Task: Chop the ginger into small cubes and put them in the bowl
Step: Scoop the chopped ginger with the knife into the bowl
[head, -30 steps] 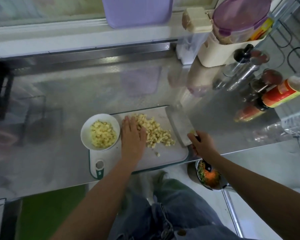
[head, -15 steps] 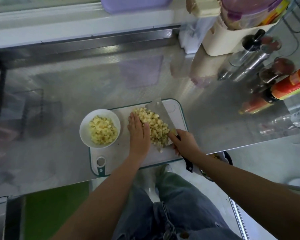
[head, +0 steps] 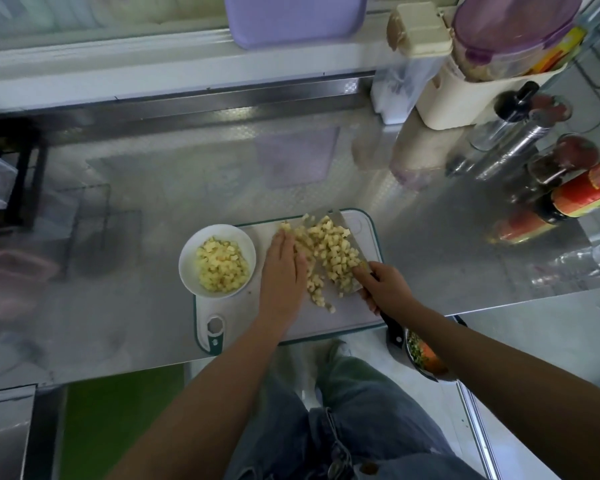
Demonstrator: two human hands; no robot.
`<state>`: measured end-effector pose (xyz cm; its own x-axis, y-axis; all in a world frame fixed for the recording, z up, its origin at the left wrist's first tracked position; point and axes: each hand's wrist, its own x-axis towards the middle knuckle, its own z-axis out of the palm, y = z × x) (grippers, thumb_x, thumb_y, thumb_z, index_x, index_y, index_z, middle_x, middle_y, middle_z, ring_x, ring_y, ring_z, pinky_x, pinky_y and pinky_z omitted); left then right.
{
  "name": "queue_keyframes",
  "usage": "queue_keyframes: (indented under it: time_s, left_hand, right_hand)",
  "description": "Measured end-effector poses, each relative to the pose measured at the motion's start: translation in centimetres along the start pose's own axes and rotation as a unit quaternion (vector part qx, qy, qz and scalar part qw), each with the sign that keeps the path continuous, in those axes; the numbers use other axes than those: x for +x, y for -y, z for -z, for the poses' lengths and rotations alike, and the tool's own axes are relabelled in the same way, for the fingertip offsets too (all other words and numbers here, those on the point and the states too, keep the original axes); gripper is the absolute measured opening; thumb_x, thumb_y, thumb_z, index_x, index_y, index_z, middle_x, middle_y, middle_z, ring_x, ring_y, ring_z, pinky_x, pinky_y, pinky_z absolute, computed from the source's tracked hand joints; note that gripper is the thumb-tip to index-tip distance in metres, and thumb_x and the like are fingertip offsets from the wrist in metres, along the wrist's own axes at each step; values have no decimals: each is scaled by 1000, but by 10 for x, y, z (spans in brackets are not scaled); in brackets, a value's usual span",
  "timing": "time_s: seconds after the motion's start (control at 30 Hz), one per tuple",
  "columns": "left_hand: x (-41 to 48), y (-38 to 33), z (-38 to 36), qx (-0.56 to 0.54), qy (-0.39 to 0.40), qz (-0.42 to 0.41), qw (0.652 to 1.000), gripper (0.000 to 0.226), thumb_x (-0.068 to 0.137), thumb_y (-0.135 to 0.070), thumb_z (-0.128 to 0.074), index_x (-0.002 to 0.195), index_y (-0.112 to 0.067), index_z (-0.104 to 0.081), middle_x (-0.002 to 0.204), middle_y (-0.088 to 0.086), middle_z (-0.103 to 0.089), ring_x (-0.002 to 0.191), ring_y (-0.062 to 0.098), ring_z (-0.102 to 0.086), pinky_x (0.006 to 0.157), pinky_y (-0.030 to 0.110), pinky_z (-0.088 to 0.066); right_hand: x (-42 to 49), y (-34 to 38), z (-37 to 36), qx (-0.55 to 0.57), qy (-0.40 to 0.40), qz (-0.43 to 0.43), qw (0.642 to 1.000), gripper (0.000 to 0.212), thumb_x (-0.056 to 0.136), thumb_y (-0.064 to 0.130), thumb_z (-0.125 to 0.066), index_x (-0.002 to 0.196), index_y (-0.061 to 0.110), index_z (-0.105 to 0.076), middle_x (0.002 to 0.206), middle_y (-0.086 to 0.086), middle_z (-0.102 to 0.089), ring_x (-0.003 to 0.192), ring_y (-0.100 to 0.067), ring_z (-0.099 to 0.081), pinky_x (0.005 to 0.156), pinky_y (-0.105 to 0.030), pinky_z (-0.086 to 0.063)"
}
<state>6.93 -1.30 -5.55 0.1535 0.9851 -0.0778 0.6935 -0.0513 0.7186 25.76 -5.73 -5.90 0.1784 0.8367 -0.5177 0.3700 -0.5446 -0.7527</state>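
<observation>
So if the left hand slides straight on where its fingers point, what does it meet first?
Likely the ginger cubes lying at the fingertips of the left hand; past them, the cutting board rim, then counter.

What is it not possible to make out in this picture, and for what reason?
Head view:
- knife: ginger cubes cover most of its blade.
- pan below the counter: the right forearm hides most.
- red-labelled bottle: cut by the right edge, text blurred.

lilac tray (head: 293,19) at back | purple-lidded tub (head: 510,29) back right | sauce bottle (head: 589,188) right
</observation>
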Motion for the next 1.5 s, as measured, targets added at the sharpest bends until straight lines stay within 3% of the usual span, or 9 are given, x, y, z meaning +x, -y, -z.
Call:
queue_keyframes:
  time_s: [0.1, 0.23, 0.4, 0.57, 0.87, 1.0, 1.13, 1.37, 1.5]
  left_hand:
    - [3, -7, 18, 66, -74, -94, 991, 27, 98, -12, -44, 116, -4, -63, 120, 14, -57, 110, 29, -54, 95, 41, -44]
    - [7, -8, 47, 129, -160, -104, 973, 23, 91, -14, -47, 94, -14, -69, 99, 8, -58, 95, 27, -52, 84, 39, -39]
    - [2, 25, 85, 210, -215, 140, 943, 32, 92, -20, -50, 124, -19, -56, 134, 10, -46, 124, 32, -40, 99, 41, -30]
    - [-6, 53, 113, 45, -126, 327, 935, 41, 98, -16, -44, 138, -8, -40, 137, 21, -47, 122, 38, -48, 96, 44, -40]
    - [-18, 66, 109, -24, -64, 237, 969, 24, 94, -16, -53, 116, -5, -54, 110, 15, -63, 87, 21, -54, 73, 30, -41]
    - [-21, 62, 108, 22, -92, 221, 971, 39, 92, -23, -56, 127, -7, -47, 124, 12, -52, 107, 26, -54, 87, 34, -45]
    - [-10, 47, 117, 74, -182, -26, 980, 35, 86, -6, -53, 121, -6, -54, 120, 12, -53, 112, 26, -49, 95, 35, -43]
    - [41, 29, 114, 118, -7, -156, 981, 53, 97, -7, -35, 149, -10, -29, 159, 8, -17, 148, 25, -8, 121, 38, -10]
    - [44, 38, 110, 91, 23, -140, 986, 50, 98, -6, -33, 149, -7, -30, 157, 10, -23, 146, 24, -16, 120, 33, -15]
  right_hand:
    - [-3, 5, 6, 40, -14, 1, 999, 29, 98, 32, -53, 77, 13, -56, 55, -3, -57, 36, -13, -49, 37, -24, -41]
    - [-7, 16, 6, 72, -12, 16, 997, 29, 98, 32, -54, 76, 14, -54, 56, -3, -55, 37, -15, -49, 39, -26, -41]
    - [-12, 35, -8, 78, 9, 49, 996, 29, 98, 31, -53, 77, 12, -56, 57, -4, -56, 38, -16, -49, 39, -26, -42]
    - [-16, 52, -32, 80, 18, 67, 994, 29, 98, 30, -54, 75, 12, -56, 57, -6, -56, 37, -17, -49, 37, -25, -41]
    - [-20, 84, -73, 102, 16, 80, 991, 31, 99, 26, -49, 73, 11, -54, 53, -1, -54, 37, -16, -46, 36, -25, -39]
    - [-18, 93, -86, 120, -3, 53, 991, 31, 97, 15, -39, 69, 10, -50, 53, -7, -53, 36, -18, -45, 36, -24, -37]
    - [-17, 100, -95, 105, -6, 51, 993, 28, 95, 13, -37, 70, 7, -50, 53, -8, -55, 35, -18, -46, 36, -23, -37]
    - [-16, 99, -92, 58, 12, 54, 997, 29, 98, 20, -38, 87, 7, -62, 54, -5, -57, 38, -16, -50, 36, -23, -39]
    - [-15, 99, -89, 65, 9, 60, 996, 30, 99, 21, -38, 82, 15, -63, 52, -2, -57, 37, -15, -49, 36, -22, -39]
